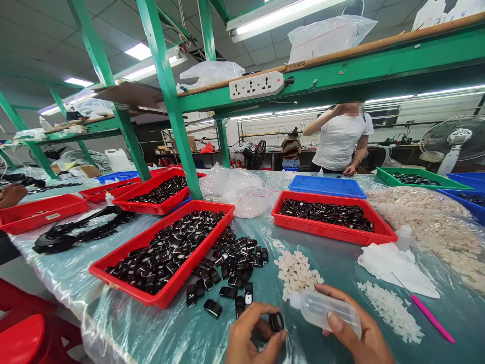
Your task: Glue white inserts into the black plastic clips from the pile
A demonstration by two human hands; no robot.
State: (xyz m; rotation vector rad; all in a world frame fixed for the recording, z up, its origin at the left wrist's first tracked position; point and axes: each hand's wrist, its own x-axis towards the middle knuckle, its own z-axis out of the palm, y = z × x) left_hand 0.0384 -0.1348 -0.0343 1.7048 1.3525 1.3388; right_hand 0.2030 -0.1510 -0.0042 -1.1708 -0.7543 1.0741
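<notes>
Between the thumb and fingers of my left hand (250, 336) is a small glossy black plastic piece (276, 322). My right hand (358, 323) grips a translucent squeeze bottle (329, 309), tilted with its white tip toward the left, close to the black piece. Just beyond the bottle lies a pile of small whitish pieces (297, 273). Loose black pieces (237, 260) like the held one are scattered ahead of my left hand. Right of my right hand are a heap of thin white bits (394, 311) and a pink-handled needle tool (432, 318).
Red trays of black pieces (164, 298) (333, 232) stand on the plastic-covered table. A white cloth (397, 268) and a bag of whitish pieces (443, 237) lie at right. A green shelf post (170, 101) rises from the table. A person in white (341, 141) stands opposite.
</notes>
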